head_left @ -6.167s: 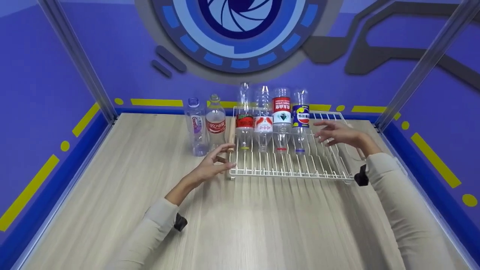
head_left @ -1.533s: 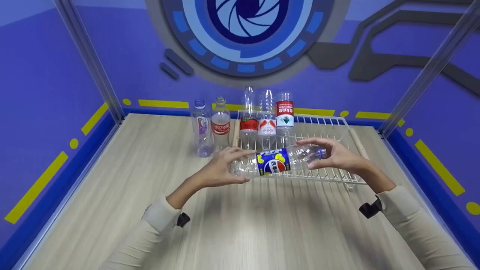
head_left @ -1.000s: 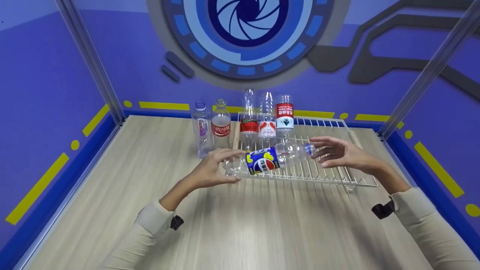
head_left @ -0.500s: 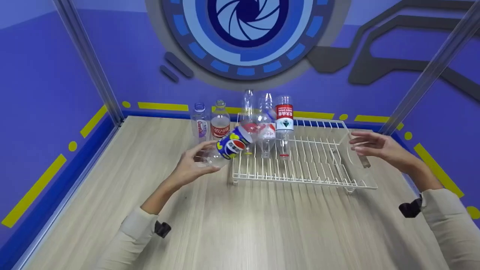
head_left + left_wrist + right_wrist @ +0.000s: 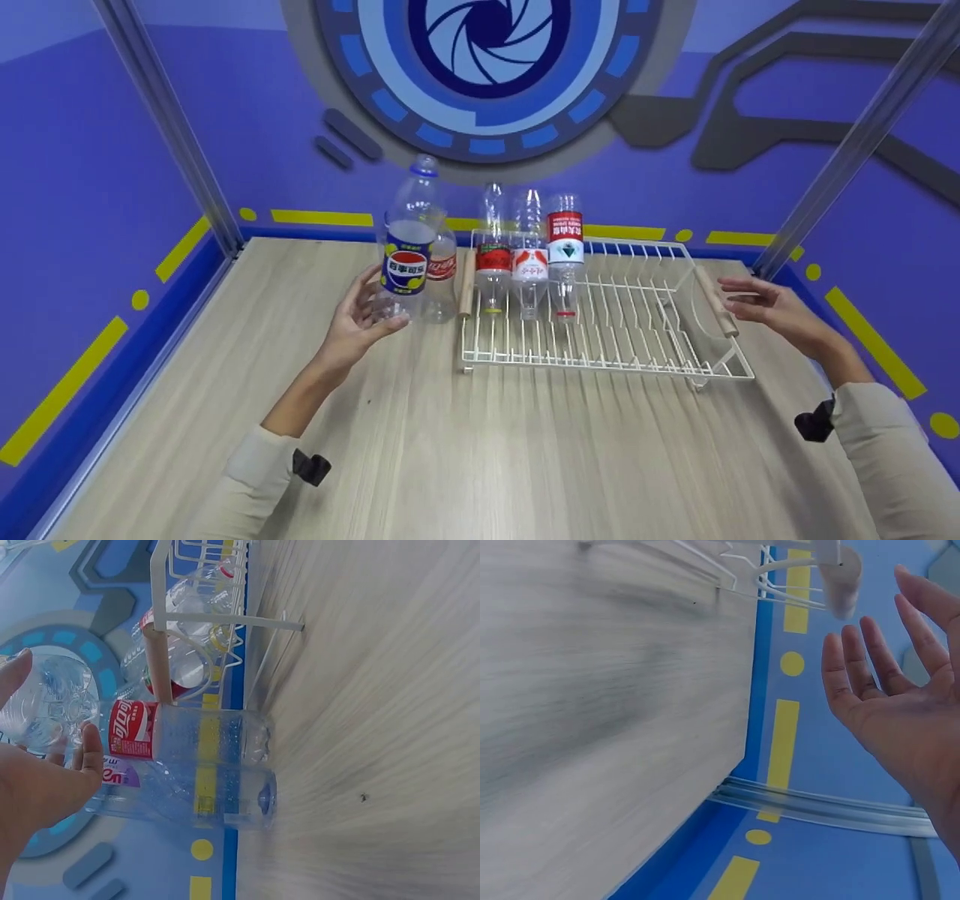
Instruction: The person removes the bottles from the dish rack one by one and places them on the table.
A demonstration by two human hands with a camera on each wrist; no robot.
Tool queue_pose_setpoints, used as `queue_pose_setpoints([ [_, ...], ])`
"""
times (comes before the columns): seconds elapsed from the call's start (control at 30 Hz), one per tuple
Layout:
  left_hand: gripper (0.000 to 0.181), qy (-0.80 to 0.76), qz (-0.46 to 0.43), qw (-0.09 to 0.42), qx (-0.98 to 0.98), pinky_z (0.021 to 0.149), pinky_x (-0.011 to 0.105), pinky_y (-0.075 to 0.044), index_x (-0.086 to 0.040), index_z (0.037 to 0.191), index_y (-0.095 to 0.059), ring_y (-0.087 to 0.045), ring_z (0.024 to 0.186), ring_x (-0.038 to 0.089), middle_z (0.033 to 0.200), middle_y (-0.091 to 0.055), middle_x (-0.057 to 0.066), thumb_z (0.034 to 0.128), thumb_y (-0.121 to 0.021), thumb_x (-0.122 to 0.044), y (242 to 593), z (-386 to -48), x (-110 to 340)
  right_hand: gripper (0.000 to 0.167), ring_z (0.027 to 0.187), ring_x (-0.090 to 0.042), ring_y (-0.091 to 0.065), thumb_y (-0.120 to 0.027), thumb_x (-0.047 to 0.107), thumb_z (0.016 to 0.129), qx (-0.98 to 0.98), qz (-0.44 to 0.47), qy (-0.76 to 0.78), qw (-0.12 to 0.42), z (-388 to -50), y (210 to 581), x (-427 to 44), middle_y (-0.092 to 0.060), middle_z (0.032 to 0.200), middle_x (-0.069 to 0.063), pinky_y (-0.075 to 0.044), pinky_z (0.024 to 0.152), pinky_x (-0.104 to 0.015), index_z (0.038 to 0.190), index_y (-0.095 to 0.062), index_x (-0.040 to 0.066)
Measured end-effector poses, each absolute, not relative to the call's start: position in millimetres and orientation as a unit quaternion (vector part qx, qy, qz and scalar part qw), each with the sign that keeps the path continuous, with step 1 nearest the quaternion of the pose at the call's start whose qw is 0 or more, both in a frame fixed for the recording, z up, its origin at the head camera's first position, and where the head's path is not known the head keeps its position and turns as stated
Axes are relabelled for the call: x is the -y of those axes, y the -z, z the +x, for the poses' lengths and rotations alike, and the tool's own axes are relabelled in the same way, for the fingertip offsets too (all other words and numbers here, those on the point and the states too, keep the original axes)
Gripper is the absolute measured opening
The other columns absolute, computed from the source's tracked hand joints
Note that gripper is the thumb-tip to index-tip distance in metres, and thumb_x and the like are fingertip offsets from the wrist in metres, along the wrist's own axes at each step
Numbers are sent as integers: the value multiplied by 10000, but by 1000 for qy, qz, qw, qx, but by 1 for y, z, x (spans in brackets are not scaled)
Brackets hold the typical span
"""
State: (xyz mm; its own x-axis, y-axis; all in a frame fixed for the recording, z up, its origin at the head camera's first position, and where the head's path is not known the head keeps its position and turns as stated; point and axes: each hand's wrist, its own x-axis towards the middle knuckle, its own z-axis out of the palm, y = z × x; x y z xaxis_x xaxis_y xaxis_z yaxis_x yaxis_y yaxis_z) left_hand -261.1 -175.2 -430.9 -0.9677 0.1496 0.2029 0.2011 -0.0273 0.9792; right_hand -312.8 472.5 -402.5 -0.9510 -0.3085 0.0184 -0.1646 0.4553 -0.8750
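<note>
My left hand [image 5: 351,324] grips a clear plastic bottle with a blue Pepsi label [image 5: 406,264] around its lower part. The bottle is neck up, leaning slightly right, and its base [image 5: 49,716] hangs above the table in the left wrist view. Behind it stand a red-labelled Coca-Cola bottle [image 5: 442,268] and a purple-labelled bottle [image 5: 120,773], mostly hidden in the head view. My right hand [image 5: 784,315] holds nothing, fingers spread and slightly bent, beside the wooden handle [image 5: 716,301] of the white wire rack [image 5: 585,363]; a small gap shows in the right wrist view.
Three bottles sit neck down in the rack: one red-and-green-labelled [image 5: 493,258], one white-and-red-labelled [image 5: 530,265], one red-and-white-labelled [image 5: 565,238]. A second wooden handle [image 5: 466,283] is on the rack's left side. Blue walls enclose the wooden table [image 5: 480,450].
The Pepsi bottle left the rack, passed to my left hand alone, moved left and turned neck up. My right hand let go of its neck and drew away right.
</note>
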Motion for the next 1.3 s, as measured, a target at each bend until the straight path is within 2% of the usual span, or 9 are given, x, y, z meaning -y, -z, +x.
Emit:
queue_pose_setpoints([
  [0.17, 979, 722, -105, 6, 684, 1005, 229, -522, -194, 1648, -121, -451, 1391, 325, 1573, -361, 129, 901, -710, 40, 431, -260, 181, 562, 1106, 55, -638, -604, 114, 1028, -849, -126, 502, 106, -314, 411, -474, -614, 1306, 211, -558, 878, -173, 1524, -391, -43],
  [0.3, 1018, 708, -70, -1, 703, 989, 200, -531, -179, 1655, -59, -415, 1443, 326, 1655, -264, 103, 905, -729, -18, 435, -264, 187, 590, 1136, 55, -616, -593, 124, 1034, -840, -115, 511, 139, -312, 414, -475, -580, 1336, 201, -568, 884, -203, 1556, -350, -6],
  [0.4, 997, 685, -53, 14, 727, 1054, 284, -510, -175, 1650, -103, -428, 1426, 338, 1633, -302, 109, 904, -755, -72, 439, -269, 193, 581, 1142, 21, -631, -558, 127, 1054, -828, -101, 526, 166, -309, 414, -477, -599, 1314, 205, -571, 899, -220, 1580, -324, 51],
  [0.53, 958, 663, -33, 32, 748, 1165, 453, -427, -167, 1639, -151, -436, 1408, 347, 1584, -353, 126, 910, -772, -128, 447, -276, 199, 576, 1155, -23, -653, -522, 147, 1074, -812, -77, 543, 199, -307, 414, -479, -651, 1270, 202, -566, 915, -231, 1604, -295, 138],
  [0.6, 950, 657, -23, 39, 753, 1193, 496, -387, -163, 1639, -156, -435, 1405, 337, 1578, -358, 133, 915, -772, -144, 450, -280, 203, 577, 1158, -36, -660, -518, 167, 1078, -808, -67, 547, 210, -307, 414, -480, -669, 1266, 179, -562, 916, -230, 1607, -287, 174],
  [0.87, 927, 643, 23, 69, 762, 1204, 482, -348, -112, 1616, -225, -412, 1385, 317, 1573, -394, 154, 881, -791, -96, 459, -296, 217, 549, 1116, -64, -676, -483, 194, 1094, -793, -56, 561, 229, -309, 415, -480, -703, 1257, 117, -577, 923, -292, 1601, -280, 246],
  [1.13, 941, 604, 75, 62, 791, 1233, 465, -337, -84, 1617, -232, -373, 1480, 355, 1615, -379, 183, 853, -777, -18, 475, -315, 221, 518, 1139, -69, -671, -448, 176, 1104, -777, -82, 574, 245, -311, 416, -483, -700, 1274, 119, -579, 942, -302, 1580, -306, 320],
  [1.3, 940, 583, 74, 51, 807, 1226, 494, -343, -39, 1611, -215, -373, 1489, 409, 1603, -375, 246, 840, -747, 47, 486, -329, 223, 533, 1160, -72, -665, -442, 181, 1106, -782, -84, 566, 246, -311, 415, -482, -699, 1286, 126, -573, 953, -292, 1595, -272, 310],
])
